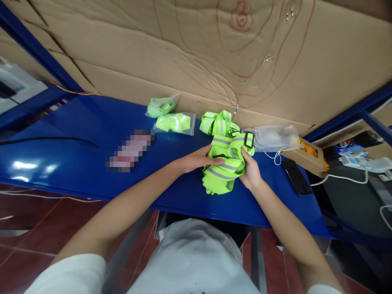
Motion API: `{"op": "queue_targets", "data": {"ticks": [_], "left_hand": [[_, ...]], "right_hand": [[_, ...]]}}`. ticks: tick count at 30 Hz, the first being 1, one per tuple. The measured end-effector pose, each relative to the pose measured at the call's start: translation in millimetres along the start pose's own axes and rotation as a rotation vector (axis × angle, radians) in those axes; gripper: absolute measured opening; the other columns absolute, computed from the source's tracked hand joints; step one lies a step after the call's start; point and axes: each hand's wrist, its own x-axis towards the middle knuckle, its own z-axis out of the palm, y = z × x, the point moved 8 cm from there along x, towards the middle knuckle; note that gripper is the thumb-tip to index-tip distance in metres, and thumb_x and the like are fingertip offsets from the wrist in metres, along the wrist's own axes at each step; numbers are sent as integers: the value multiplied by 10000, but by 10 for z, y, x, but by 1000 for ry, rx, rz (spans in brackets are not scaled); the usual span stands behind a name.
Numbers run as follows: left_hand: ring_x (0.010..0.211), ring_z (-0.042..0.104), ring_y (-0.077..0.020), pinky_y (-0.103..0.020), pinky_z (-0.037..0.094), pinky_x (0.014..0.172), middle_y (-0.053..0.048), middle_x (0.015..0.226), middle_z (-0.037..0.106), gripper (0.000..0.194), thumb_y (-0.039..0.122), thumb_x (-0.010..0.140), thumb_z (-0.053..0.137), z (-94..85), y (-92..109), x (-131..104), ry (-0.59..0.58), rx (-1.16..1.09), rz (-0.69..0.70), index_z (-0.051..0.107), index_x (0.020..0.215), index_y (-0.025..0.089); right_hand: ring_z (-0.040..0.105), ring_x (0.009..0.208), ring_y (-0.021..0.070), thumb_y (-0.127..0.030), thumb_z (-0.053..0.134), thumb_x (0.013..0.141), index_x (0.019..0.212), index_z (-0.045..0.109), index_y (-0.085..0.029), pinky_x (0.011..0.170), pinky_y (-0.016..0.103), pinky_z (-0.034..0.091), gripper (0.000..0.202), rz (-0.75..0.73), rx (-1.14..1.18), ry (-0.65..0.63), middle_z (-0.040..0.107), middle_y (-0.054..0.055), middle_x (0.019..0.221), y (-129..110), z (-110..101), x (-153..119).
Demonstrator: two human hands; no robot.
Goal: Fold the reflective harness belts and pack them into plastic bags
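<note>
Between my two hands is a bunched reflective strap harness (225,169), neon yellow-green with grey reflective stripes and a black buckle near its top right. My left hand (203,159) is closed on its left side, the fingers laid across the folds. On the right edge my right hand (250,169) grips it, with most of its fingers hidden behind the straps. Just behind it, a second bundle of the same strap (216,122) lies loosely coiled on the blue table (180,179).
Two clear bags of green strap, one upper (161,107) and one lower (174,123), lie at the back. Rightward are a clear plastic bag (272,136), a black phone (296,176) and an open cardboard box (312,157). A cardboard wall (183,53) stands behind. A blurred-out item (130,151) lies left.
</note>
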Motion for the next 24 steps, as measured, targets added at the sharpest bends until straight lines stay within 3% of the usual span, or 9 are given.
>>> {"op": "queue_targets", "data": {"ticks": [4,9,11,14,17,20,24], "left_hand": [[1282,658,-321,-486,488,1130,-133,1373,698,665,388,744,921,68,5,-11,-123,20,-5,668,1327,195],[1357,602,-299,-450,479,1140,-102,1448,634,865,325,689,950,308,44,-67,-352,77,54,560,1459,278],[1268,648,-297,-447,505,1087,-100,1347,677,865,339,670,953,338,40,-61,-352,126,98,566,1440,262],[913,695,-225,-363,549,845,-53,1029,718,664,355,693,917,234,44,-18,-193,237,153,638,1276,202],[657,560,-132,-259,435,632,19,764,624,345,304,744,836,77,133,-17,3,400,220,679,1022,173],[693,563,-125,-249,412,637,-10,839,658,177,243,776,768,-77,372,-96,231,489,422,686,916,173],[729,594,-123,-241,444,661,-16,906,671,180,234,809,754,-277,534,-219,492,367,585,663,960,198]], "right_hand": [[735,1097,343,-623,657,824,993,686,-225,912,500,623,433,5,-2,-10,790,98,962,-48,-20,-11],[716,1075,363,-719,541,868,891,669,-241,882,532,606,495,28,-50,-14,741,108,827,-141,-128,-10],[702,1066,367,-718,505,874,845,645,-251,892,552,588,488,13,-53,-16,713,109,809,-199,-188,-9],[692,984,365,-703,501,845,798,621,-258,887,565,571,463,8,16,-51,647,98,730,-260,-239,-18],[674,839,312,-694,596,804,816,643,-268,859,524,581,429,-41,130,-54,628,59,701,-337,-277,-32],[681,863,269,-661,704,782,823,676,-296,898,472,593,368,-193,185,-44,705,32,834,-463,-315,-34],[692,1127,289,-657,756,786,820,714,-323,1075,512,544,339,-321,89,-195,757,19,1010,-523,-224,-18]]}}
